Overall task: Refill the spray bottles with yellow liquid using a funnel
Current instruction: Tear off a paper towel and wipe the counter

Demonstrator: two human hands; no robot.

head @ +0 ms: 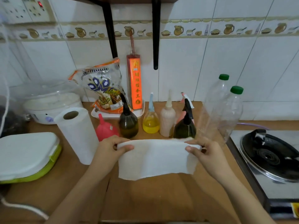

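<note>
Here, both hands hold one white paper towel sheet (157,159) up over the brown tabletop (145,199): the left hand (110,148) pinches its top left corner and the right hand (205,150) pinches its top right corner. Just behind the sheet stand two dark spray bottles (128,125), a clear bottle with yellow liquid (151,122) between them, and a pink funnel (106,129) turned wide end down. The paper towel roll (77,135) stands upright to the left.

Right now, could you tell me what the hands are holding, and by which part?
Both hold one paper towel sheet by its top edge: left hand pinches the left corner, right hand the right corner.
</note>
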